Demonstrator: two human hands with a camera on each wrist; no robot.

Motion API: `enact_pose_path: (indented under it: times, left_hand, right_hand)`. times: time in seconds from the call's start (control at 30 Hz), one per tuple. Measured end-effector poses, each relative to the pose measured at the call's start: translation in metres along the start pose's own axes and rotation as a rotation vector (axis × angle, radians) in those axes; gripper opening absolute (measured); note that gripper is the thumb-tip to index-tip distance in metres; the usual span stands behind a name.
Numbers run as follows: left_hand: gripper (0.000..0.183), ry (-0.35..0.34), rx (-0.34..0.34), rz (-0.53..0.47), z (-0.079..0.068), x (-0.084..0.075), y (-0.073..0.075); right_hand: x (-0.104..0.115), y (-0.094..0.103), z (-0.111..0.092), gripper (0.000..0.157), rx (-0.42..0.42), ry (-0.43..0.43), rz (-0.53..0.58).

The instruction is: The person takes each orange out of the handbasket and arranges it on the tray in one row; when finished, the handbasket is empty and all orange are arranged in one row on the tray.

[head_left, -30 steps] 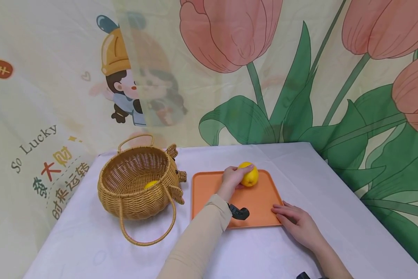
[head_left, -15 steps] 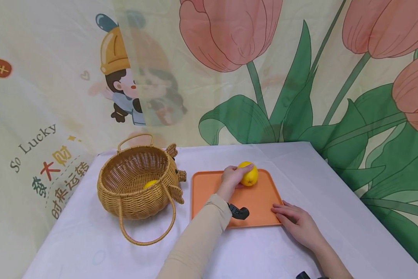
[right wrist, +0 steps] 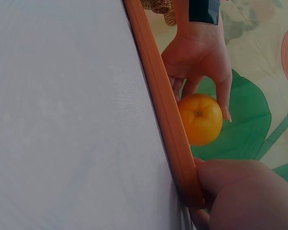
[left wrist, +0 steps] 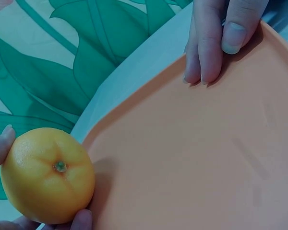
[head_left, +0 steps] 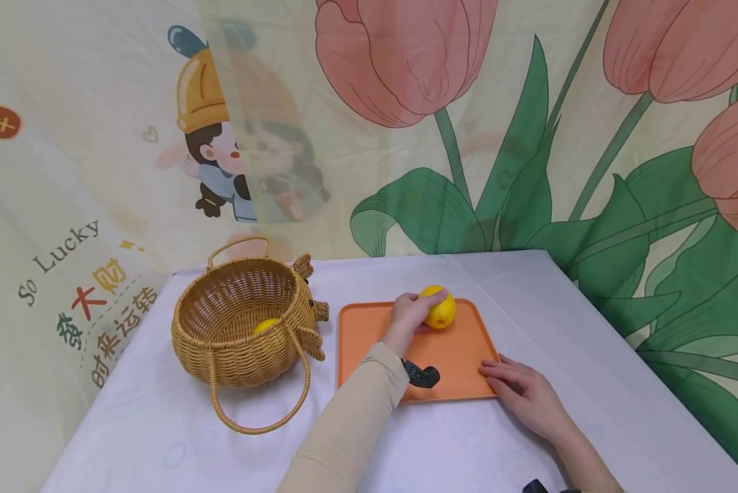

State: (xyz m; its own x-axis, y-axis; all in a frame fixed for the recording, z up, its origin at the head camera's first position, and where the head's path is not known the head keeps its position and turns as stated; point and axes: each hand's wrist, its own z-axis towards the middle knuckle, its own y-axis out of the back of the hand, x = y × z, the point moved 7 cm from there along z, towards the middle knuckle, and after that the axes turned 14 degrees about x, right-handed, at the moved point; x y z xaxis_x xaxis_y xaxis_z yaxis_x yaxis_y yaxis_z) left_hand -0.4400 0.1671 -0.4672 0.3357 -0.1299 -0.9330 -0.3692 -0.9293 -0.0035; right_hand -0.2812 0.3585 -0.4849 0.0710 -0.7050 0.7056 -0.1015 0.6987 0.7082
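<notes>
My left hand (head_left: 411,316) holds an orange (head_left: 441,309), yellow in the head view, at the back right of the coral tray (head_left: 375,383). Its fingers and thumb sit on either side of the fruit, and the left wrist view shows the top of the orange (left wrist: 48,167) with a small green centre. At the tray's front right corner, my right hand (head_left: 529,397) rests over the rim. Its fingertips (left wrist: 201,72) touch the inside of the tray in the left wrist view. Part of another yellow fruit (head_left: 265,325) lies in the wicker basket (head_left: 246,359).
The basket stands left of the tray, with an animal's snout and ears facing it. One loop handle (head_left: 264,430) hangs down onto the white tablecloth (head_left: 320,287). Behind the table hangs a cloth backdrop (head_left: 406,164) with printed tulips.
</notes>
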Motion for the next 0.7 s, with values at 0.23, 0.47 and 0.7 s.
enact_pose_path:
  times: [0.23, 0.47, 0.7]
  left_hand:
    - [0.081, -0.007, 0.004, -0.007, -0.0009, -0.0007, -0.0011]
    - [0.078, -0.019, -0.002, 0.005, -0.0037, -0.0005, -0.0029]
    - [0.075, -0.039, -0.034, 0.047, -0.0066, -0.0009, -0.0009]
  right_hand:
    - [0.0003, 0.0005, -0.001, 0.026, -0.004, 0.008, -0.005]
    - [-0.0011, 0.0013, -0.0021, 0.026, -0.009, -0.005, 0.0]
    - [0.0, 0.0002, -0.002, 0.025, -0.017, 0.017, -0.011]
